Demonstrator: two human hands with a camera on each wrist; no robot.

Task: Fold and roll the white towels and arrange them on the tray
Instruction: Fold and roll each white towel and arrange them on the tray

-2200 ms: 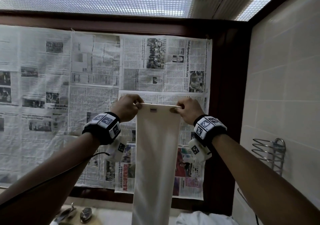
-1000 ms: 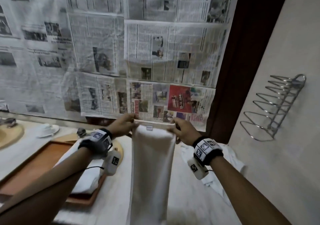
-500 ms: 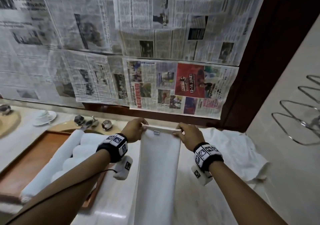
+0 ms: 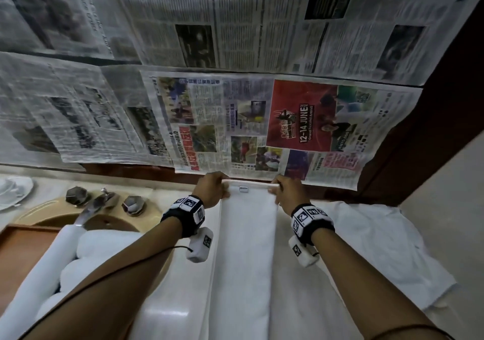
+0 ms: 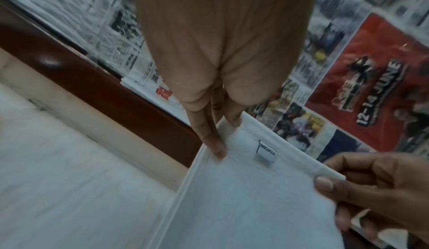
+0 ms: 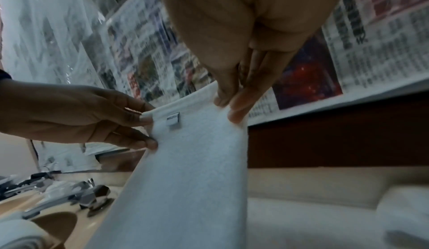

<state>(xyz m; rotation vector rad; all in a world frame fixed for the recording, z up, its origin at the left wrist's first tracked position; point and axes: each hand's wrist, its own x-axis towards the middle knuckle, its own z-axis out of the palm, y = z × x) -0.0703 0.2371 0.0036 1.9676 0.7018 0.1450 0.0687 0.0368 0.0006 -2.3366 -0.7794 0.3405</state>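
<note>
A long white towel (image 4: pixel 243 256), folded into a narrow strip, stretches from the far end of the counter toward me. My left hand (image 4: pixel 213 189) pinches its far left corner and my right hand (image 4: pixel 286 191) pinches its far right corner. A small label (image 4: pixel 243 188) sits near the far hem between them. In the left wrist view, fingers (image 5: pixel 214 142) pinch the towel (image 5: pixel 250 207) corner; in the right wrist view, fingers (image 6: pixel 226 95) clamp the towel (image 6: pixel 185 179) hem. A wooden tray (image 4: pixel 23 250) at left holds several rolled white towels (image 4: pixel 89 258).
A loose white towel (image 4: pixel 379 250) lies crumpled on the counter to the right. A beige sink basin (image 4: pixel 112 222) with chrome taps (image 4: pixel 99 201) sits behind the tray, with a white saucer (image 4: pixel 13 190) far left. Newspaper (image 4: pixel 235 125) covers the wall behind.
Both hands have brought the towel down from hanging in front of the wall to low over the counter. My view has tilted downward, and the grip stays on both corners.
</note>
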